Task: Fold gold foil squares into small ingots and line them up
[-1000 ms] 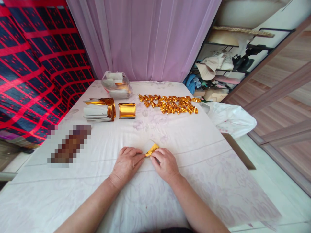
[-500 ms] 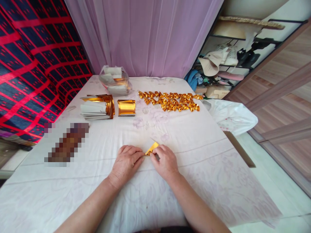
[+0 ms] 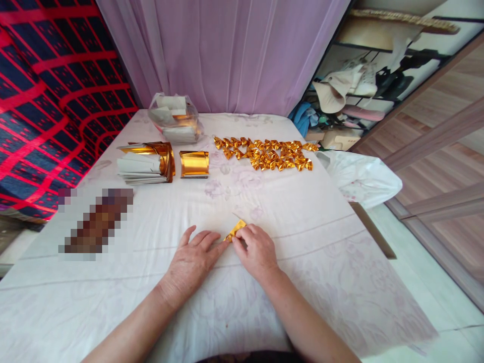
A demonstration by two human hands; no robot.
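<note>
A small folded piece of gold foil paper (image 3: 238, 227) lies at the near middle of the cloth, between my two hands. My right hand (image 3: 257, 249) grips its right side between thumb and fingers. My left hand (image 3: 196, 257) rests on the cloth with fingers spread, one fingertip touching the paper's lower left corner. Beyond them, to the left, is a small stack of flat gold foil sheets (image 3: 194, 164). Several folded gold foil pieces (image 3: 264, 151) lie in rows toward the back right.
A thick bundle of foil-backed sheets (image 3: 145, 164) lies at the left, with a clear plastic bag (image 3: 174, 118) of more sheets behind it. A pixelated object (image 3: 98, 222) is nearer. A white bag (image 3: 366, 176) and a crowded shelf rack (image 3: 351, 96) stand off the right edge.
The left hand's fingers have spread and lifted apart, leaving one fingertip at the foil paper. My right hand keeps its hold. The camera view has shifted slightly.
</note>
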